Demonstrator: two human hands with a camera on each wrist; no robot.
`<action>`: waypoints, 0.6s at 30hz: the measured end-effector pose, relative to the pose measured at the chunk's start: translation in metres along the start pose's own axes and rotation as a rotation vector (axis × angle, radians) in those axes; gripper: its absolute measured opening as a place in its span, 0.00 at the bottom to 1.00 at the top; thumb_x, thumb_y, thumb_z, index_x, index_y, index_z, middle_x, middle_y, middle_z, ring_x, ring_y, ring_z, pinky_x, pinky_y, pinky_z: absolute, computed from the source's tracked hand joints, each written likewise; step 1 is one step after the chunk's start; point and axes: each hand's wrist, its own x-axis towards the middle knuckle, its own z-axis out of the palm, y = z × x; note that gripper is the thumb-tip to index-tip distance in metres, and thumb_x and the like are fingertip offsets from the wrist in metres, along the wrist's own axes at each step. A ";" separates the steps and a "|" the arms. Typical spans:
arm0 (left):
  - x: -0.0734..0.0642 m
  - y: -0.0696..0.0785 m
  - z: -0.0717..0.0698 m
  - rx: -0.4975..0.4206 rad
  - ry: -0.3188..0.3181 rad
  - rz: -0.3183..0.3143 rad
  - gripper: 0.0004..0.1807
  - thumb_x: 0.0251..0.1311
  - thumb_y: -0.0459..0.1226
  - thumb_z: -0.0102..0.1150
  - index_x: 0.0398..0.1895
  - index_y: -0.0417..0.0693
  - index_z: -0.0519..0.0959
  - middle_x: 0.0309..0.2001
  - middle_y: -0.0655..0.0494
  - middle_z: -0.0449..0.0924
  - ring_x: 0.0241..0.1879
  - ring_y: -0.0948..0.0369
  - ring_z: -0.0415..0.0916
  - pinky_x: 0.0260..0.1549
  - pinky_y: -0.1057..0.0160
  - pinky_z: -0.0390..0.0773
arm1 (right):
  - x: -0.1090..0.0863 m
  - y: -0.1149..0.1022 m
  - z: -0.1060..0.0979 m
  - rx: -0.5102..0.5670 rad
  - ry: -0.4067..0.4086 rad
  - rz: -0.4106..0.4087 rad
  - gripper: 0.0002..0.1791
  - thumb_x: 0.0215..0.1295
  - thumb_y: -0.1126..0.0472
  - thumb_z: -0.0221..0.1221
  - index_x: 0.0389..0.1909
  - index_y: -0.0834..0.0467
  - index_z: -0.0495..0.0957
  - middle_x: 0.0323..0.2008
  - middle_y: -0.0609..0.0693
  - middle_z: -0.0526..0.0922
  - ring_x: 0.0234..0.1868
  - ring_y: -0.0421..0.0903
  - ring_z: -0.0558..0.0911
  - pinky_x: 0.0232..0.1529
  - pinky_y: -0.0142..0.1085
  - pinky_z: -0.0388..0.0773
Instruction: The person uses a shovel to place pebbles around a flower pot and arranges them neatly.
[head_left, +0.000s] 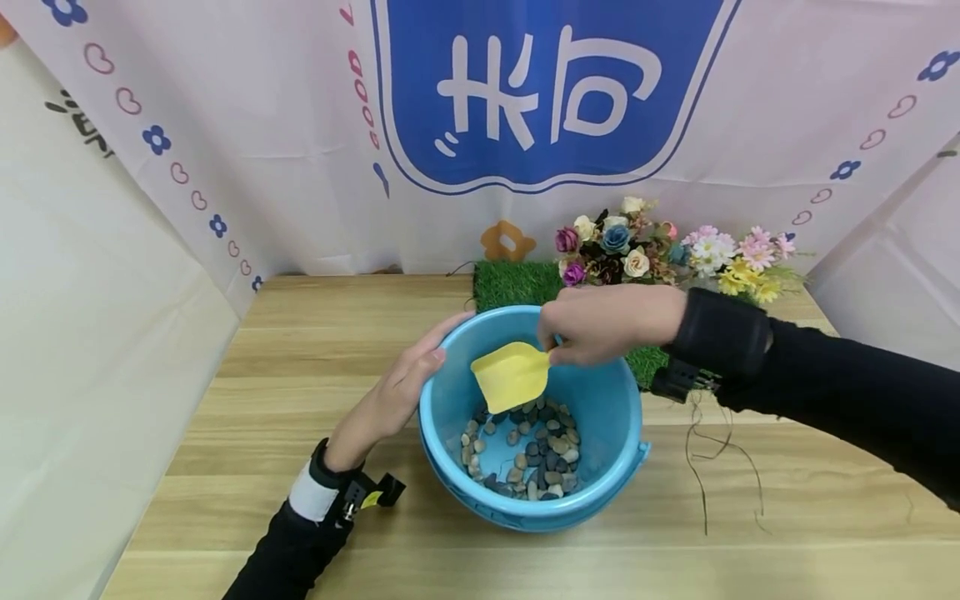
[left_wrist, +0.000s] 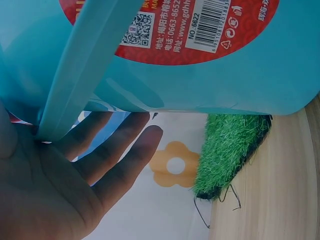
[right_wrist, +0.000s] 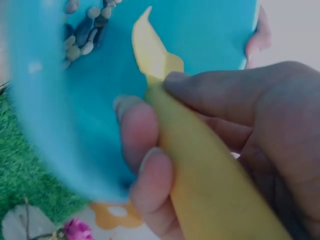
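Observation:
A light blue bucket [head_left: 630, 408] stands on the wooden table with grey, tan and dark pebbles [head_left: 551, 454] on its floor. My right hand [head_left: 600, 325] grips the handle of a yellow scoop [head_left: 512, 377] over the bucket, its blade tilted down above the stones. Fingers and thumb wrap that handle in the right wrist view, and no stones show on the blade. My left hand [head_left: 405, 379] rests against the bucket's left rim with fingers stretched out. The left wrist view shows those fingers beside the bucket's outer wall and its handle [left_wrist: 85, 65].
Artificial grass [head_left: 517, 283] lies behind and right of the bucket. Artificial flowers [head_left: 622, 246] stand at the back right. Loose dark threads [head_left: 705, 467] lie on the table [head_left: 315, 367] at right. A printed cloth [head_left: 300, 167] hangs behind.

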 end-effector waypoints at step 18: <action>-0.002 0.002 -0.001 -0.019 -0.010 -0.003 0.26 0.70 0.33 0.24 0.71 0.49 0.50 0.66 0.47 0.58 0.53 0.46 0.70 0.34 0.50 0.81 | 0.042 -0.034 0.012 -0.289 -0.198 0.199 0.08 0.64 0.63 0.54 0.25 0.52 0.69 0.18 0.45 0.64 0.19 0.40 0.65 0.19 0.31 0.64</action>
